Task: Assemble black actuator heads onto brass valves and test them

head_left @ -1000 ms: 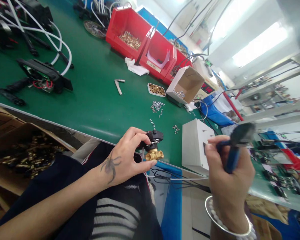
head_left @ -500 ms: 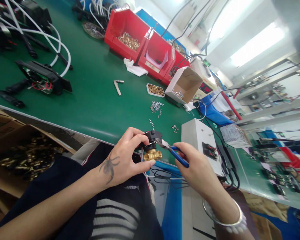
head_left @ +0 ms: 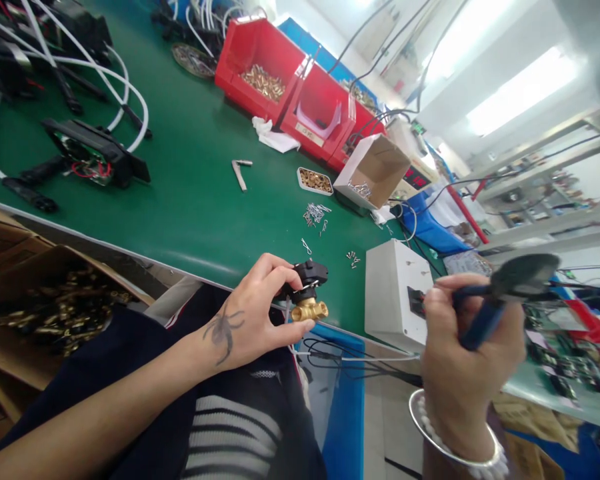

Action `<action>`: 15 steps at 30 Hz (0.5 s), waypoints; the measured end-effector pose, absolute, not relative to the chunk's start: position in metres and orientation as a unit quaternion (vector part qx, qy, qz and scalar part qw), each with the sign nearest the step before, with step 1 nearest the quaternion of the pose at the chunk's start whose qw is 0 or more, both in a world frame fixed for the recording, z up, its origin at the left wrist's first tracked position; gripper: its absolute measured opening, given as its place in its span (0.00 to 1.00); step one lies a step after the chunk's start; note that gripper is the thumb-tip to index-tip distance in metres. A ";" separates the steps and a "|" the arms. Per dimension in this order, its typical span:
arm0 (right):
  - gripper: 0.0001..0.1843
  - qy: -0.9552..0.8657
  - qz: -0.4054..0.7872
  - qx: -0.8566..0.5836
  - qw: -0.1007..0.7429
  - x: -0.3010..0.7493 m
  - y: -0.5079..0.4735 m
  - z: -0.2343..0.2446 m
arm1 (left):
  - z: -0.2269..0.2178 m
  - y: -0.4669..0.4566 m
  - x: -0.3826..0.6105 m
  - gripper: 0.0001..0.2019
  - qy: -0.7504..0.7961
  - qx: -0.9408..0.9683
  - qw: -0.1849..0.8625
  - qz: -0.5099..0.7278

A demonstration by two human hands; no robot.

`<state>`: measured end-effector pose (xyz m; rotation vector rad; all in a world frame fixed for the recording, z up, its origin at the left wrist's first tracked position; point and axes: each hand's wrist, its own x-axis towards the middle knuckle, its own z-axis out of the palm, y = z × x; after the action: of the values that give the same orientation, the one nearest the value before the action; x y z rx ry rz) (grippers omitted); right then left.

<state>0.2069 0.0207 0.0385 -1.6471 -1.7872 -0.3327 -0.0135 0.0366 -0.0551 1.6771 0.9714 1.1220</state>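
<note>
My left hand point(head_left: 253, 313) holds a small brass valve with a black top point(head_left: 307, 291) just past the near edge of the green table point(head_left: 195, 193). Its fingers pinch the black part and the thumb presses under the brass body. My right hand point(head_left: 463, 350) is raised to the right, fingers wrapped round blue-handled pliers point(head_left: 500, 297). The pliers are blurred and point up and right, well apart from the valve. A white beaded bracelet circles my right wrist.
A white switch box point(head_left: 390, 290) stands between my hands. Small metal clips point(head_left: 315, 213) lie scattered on the table, beside a tray of brass nuts point(head_left: 314, 180), a cardboard box point(head_left: 373, 170) and red bins point(head_left: 290, 87). A carton of brass parts point(head_left: 55, 310) sits at lower left. Black parts with white hoses point(head_left: 80, 147) lie far left.
Half a second ago the pliers' tip was at the valve's black top. My right hand has since swung away to the right and up with the pliers. My left hand stays put.
</note>
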 end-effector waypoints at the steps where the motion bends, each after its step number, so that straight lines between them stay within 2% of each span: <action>1: 0.05 -0.717 -0.101 -0.621 0.301 0.206 0.022 0.038 | -0.055 0.037 -0.013 0.15 0.392 0.674 0.434 0.450; 4: 0.11 -0.820 0.004 -0.560 0.119 0.206 0.026 0.037 | -0.055 0.038 -0.014 0.16 0.398 0.672 0.432 0.451; 5: 0.11 -0.822 0.000 -0.558 0.112 0.206 0.027 0.038 | -0.055 0.038 -0.014 0.16 0.399 0.669 0.434 0.453; 8: 0.07 -0.740 -0.126 -0.600 0.278 0.206 0.027 0.040 | -0.055 0.039 -0.014 0.15 0.391 0.667 0.440 0.456; 9: 0.06 -0.723 -0.144 -0.601 0.309 0.206 0.027 0.041 | -0.055 0.039 -0.014 0.15 0.388 0.670 0.440 0.455; 10: 0.06 -0.733 -0.133 -0.596 0.300 0.205 0.027 0.040 | -0.055 0.039 -0.014 0.15 0.386 0.673 0.439 0.453; 11: 0.07 -0.763 -0.101 -0.585 0.256 0.205 0.027 0.040 | -0.056 0.039 -0.014 0.16 0.387 0.674 0.438 0.451; 13: 0.11 -0.824 -0.016 -0.552 0.127 0.205 0.028 0.040 | -0.056 0.039 -0.014 0.16 0.394 0.671 0.439 0.451; 14: 0.11 -0.832 0.001 -0.547 0.099 0.206 0.028 0.040 | -0.056 0.039 -0.014 0.16 0.397 0.667 0.439 0.452; 15: 0.10 -0.820 -0.012 -0.560 0.119 0.206 0.028 0.041 | -0.056 0.038 -0.015 0.16 0.398 0.665 0.440 0.454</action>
<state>0.2062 0.0278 0.0410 -1.6373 -2.3976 -0.0363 -0.0145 0.0384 -0.0562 1.6506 0.9872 1.1287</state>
